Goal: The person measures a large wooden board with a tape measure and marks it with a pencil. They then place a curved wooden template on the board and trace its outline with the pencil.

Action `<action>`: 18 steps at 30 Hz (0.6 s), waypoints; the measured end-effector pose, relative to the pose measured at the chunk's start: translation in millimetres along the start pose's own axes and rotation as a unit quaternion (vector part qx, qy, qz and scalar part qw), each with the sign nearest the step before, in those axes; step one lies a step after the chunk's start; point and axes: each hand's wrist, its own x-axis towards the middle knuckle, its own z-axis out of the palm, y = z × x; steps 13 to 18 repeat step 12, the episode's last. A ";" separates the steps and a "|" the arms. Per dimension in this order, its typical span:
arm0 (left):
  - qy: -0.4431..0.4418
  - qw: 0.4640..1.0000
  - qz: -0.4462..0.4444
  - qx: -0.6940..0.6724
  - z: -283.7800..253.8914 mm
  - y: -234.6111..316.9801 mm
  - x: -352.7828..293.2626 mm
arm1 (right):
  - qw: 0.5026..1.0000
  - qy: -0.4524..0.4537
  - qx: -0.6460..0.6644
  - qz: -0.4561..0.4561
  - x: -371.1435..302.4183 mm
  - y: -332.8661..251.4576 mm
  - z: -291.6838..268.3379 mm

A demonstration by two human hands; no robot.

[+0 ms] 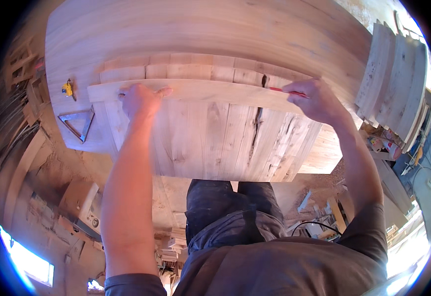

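A long, pale wooden strip (215,91) lies crosswise over a panel of joined planks (190,140), which has dark cracks and knots. My left hand (142,100) presses on the strip near its left end, fingers curled and thumb stretched along it to the right. At the strip's right end, my right hand (319,101) is closed around a red pencil (277,89), whose visible end points left along the strip's far edge. Whether the pencil's point touches the wood is too small to tell.
Under the panel is a large wooden tabletop (190,27). A yellow tape measure (67,88) and a metal triangle square (80,124) lie at its left. Grey-brown boards (393,69) stand at the right. Another pale board (324,153) shows beneath the panel's right side.
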 end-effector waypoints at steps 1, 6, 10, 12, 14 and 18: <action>-0.008 1.000 0.001 0.000 -0.7 0.5 0.7 | 0.999 0.014 0.018 -0.047 2.3 -2.8 3.5; 0.031 0.999 0.008 0.040 6.0 -1.5 1.3 | 0.988 0.012 0.085 -0.126 35.1 -25.5 30.1; 0.046 0.998 0.006 0.034 16.3 -6.8 7.2 | 0.992 0.020 0.066 -0.104 18.1 13.9 18.8; 0.071 0.996 -0.010 0.052 20.6 -2.5 7.8 | 0.997 -0.020 0.062 -0.048 0.8 50.2 1.3; 0.071 0.996 -0.010 0.052 20.6 -2.5 7.8 | 0.997 -0.020 0.062 -0.048 0.8 50.2 1.3; 0.071 0.996 -0.010 0.052 20.6 -2.5 7.8 | 0.997 -0.020 0.062 -0.048 0.8 50.2 1.3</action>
